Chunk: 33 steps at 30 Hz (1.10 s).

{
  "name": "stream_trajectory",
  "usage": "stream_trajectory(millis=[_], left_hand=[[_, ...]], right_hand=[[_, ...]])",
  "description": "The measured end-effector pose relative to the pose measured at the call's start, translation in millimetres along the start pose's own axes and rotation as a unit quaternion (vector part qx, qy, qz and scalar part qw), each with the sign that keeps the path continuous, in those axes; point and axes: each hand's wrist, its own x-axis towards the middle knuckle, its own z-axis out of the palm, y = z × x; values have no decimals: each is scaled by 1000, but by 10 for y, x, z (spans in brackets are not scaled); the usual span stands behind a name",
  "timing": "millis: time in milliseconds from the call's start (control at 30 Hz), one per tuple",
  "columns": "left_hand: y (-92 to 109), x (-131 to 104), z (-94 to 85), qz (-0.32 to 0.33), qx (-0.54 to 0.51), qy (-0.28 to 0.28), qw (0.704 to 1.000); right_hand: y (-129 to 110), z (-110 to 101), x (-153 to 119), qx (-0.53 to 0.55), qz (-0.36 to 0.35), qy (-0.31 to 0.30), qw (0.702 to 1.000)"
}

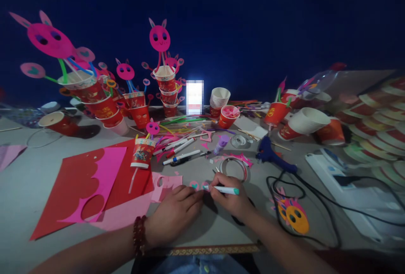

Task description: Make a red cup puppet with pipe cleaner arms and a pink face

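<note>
My right hand [232, 202] grips a white marker with a green end [228, 190]. Its tip meets a small pink paper circle [204, 186] on the table. Just left of that lies another pink circle bearing a green heart [194, 185]. My left hand [175, 215] rests palm down, fingers stretched out flat beside the circles; whether the fingertips touch them I cannot tell. Pink paper scraps with cut-out holes [167, 186] lie beyond the left fingers. Behind the right hand is a roll of tape [236, 165].
Red cardboard [53, 200] and magenta cut paper [109, 168] lie at left. Decorated paper cups [141, 153] stand behind. Several markers [182, 157] lie mid-table. A blue glue gun [278, 158] with a looping black cord and orange paper faces [295, 219] are at right.
</note>
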Motion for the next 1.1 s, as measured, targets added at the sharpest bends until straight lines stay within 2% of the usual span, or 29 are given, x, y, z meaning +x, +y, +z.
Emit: stream_trajectory(millis=[200,1100], left_hand=[[-1,8,-3,-1,-6,-1,1000],[-6,-6,-1,-2,-3,-4,1000]], right_hand=[[-5,-7,2,6,-5,-12,1000],[3,1,-12,14,-9,1,1000]])
